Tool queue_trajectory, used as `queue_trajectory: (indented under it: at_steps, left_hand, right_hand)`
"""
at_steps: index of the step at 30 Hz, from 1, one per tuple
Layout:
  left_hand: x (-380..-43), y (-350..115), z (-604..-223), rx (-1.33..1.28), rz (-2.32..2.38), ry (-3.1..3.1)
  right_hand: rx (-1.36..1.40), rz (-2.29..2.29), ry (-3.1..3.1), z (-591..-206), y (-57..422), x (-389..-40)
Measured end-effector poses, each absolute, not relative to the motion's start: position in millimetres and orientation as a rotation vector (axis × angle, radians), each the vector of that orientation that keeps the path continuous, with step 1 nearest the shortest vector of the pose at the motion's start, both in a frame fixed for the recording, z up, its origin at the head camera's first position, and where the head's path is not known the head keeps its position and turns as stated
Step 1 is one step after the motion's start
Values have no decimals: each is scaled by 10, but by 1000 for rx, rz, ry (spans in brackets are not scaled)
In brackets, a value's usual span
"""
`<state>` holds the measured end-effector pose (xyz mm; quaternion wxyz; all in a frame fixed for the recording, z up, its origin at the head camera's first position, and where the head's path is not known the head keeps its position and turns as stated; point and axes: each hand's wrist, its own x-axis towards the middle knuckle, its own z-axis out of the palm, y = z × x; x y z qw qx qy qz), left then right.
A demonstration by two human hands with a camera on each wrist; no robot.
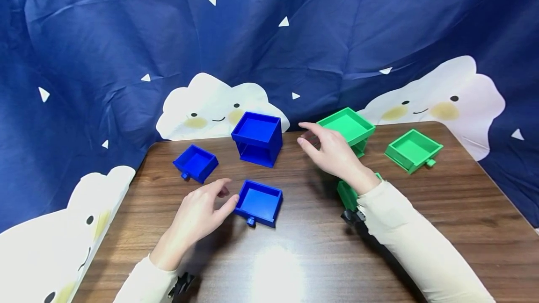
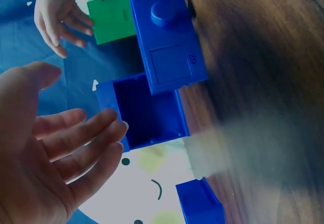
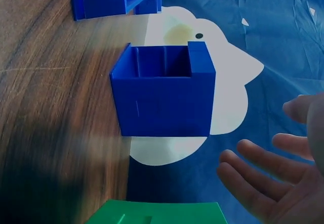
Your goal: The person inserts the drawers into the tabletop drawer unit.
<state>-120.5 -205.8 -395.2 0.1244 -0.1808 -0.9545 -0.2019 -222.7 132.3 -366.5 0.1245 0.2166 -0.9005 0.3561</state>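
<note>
Cream-sleeved left hand (image 1: pixel 195 212), fingers loosely apart, just beside a blue drawer (image 1: pixel 258 202) at its three o'clock; blue cabinet (image 1: pixel 257 128) at half-past one. Right hand (image 1: pixel 334 152), fingers apart; green cabinet (image 1: pixel 348 124) at its one o'clock, green drawer (image 1: pixel 414 148) at three.

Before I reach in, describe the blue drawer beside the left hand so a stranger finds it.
On the wooden table, find the open-fronted blue box. Nearer the camera, beside the left hand, lies the blue drawer, knob facing the camera. The other blue drawer sits farther left and back.
</note>
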Motion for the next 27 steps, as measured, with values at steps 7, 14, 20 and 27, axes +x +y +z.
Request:
queue_trajectory:
  at_steps: [7, 14, 20, 27]
  left_hand:
    - [-1186, -2094, -3983, -536, -568, -2799]
    - [-1144, -2138, -4041, -524, -671, -2880]
    - [-1119, -2171, -4084, -523, -712, -2931]
    - [-1105, -2191, -4151, -553, -806, -2956]
  right_hand:
    - [622, 1089, -2624, -3714, 1233, -2294]
    - [588, 1099, -2644, -3819, 1141, -2395]
    - [574, 1098, -2659, -3901, 1074, -2470]
    - [581, 1127, -2660, -3937, 987, -2544]
